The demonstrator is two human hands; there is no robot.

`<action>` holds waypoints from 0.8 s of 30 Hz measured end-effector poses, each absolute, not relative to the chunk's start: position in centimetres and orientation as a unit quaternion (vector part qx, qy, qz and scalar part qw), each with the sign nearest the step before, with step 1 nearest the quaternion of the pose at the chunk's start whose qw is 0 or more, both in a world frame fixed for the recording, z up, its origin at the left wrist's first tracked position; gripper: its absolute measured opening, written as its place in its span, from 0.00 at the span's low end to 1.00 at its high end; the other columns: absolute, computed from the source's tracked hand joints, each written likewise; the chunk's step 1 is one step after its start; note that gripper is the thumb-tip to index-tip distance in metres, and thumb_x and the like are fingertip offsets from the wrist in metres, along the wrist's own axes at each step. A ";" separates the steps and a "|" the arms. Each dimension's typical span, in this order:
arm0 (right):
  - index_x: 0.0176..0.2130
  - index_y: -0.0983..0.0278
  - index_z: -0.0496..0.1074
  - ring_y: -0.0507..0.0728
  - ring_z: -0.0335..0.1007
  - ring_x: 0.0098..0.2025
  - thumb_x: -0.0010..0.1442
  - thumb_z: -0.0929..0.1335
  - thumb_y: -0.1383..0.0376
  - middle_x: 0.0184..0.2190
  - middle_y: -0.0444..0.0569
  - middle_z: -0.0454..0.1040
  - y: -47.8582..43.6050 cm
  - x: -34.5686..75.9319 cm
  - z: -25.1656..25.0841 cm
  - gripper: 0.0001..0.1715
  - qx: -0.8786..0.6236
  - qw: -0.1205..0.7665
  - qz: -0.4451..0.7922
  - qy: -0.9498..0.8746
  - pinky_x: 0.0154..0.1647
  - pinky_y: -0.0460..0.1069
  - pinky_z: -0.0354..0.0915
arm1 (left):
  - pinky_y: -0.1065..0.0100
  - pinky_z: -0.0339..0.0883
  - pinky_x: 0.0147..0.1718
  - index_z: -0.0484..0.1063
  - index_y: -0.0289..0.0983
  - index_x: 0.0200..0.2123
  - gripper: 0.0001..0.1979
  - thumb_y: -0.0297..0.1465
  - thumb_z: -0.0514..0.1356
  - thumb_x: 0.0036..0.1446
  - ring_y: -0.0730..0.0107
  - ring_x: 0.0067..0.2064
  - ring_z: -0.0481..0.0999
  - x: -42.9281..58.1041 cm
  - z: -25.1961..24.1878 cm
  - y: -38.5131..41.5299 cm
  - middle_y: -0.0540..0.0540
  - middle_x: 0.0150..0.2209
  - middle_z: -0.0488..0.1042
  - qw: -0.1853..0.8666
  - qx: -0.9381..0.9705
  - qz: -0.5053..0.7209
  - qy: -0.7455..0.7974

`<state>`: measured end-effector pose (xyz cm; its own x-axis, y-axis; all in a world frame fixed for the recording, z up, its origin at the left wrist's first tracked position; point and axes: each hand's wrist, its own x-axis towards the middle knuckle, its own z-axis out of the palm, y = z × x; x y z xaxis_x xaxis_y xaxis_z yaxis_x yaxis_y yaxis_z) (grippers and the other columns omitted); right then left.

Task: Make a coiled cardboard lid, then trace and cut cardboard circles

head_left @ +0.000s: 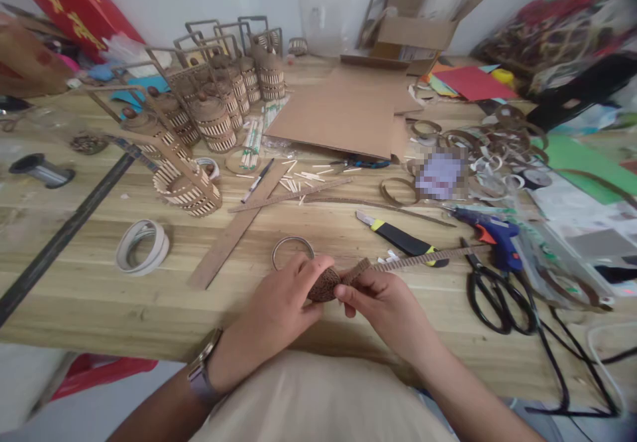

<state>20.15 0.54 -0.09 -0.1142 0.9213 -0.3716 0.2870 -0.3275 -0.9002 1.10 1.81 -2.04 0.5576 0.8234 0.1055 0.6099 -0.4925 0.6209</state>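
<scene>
My left hand is closed around a tightly rolled coil of corrugated cardboard strip just above the table's near edge. My right hand pinches the same strip right beside the coil. The loose end of the strip runs off to the right across the wooden table, over a yellow-and-black utility knife. A watch sits on my left wrist. A thin ring lies flat just beyond my left hand.
Black scissors and a blue glue gun lie to the right. A tape roll sits left. Several small cardboard lanterns stand at the back left, one basket nearer. Flat cardboard sheets and a box lie behind.
</scene>
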 end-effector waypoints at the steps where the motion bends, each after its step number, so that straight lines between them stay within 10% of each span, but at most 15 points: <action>1: 0.20 0.61 0.68 0.52 0.63 0.21 0.51 0.69 0.51 0.17 0.43 0.70 0.6 20.2 0.0 0.19 -0.600 0.283 0.548 -0.510 0.25 0.48 0.59 | 0.56 0.74 0.44 0.57 0.46 0.58 0.32 0.19 0.58 0.52 0.57 0.47 0.76 0.9 -2.0 1.9 0.45 0.48 0.71 0.276 0.845 0.187 0.417; 24: 0.23 0.61 0.69 0.51 0.64 0.20 0.55 0.67 0.57 0.17 0.41 0.70 0.9 18.9 -0.7 0.14 -0.585 0.310 0.505 -0.554 0.22 0.46 0.57 | 0.52 0.73 0.49 0.57 0.40 0.61 0.31 0.14 0.54 0.56 0.53 0.53 0.72 1.3 -1.8 2.2 0.37 0.53 0.66 0.156 0.870 0.240 0.402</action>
<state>18.90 0.88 -0.75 -0.1242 0.9608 -0.2479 0.3355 -0.1944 -0.9218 1.30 2.21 -1.80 0.5615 0.7742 0.2920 0.6248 -0.6281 0.4639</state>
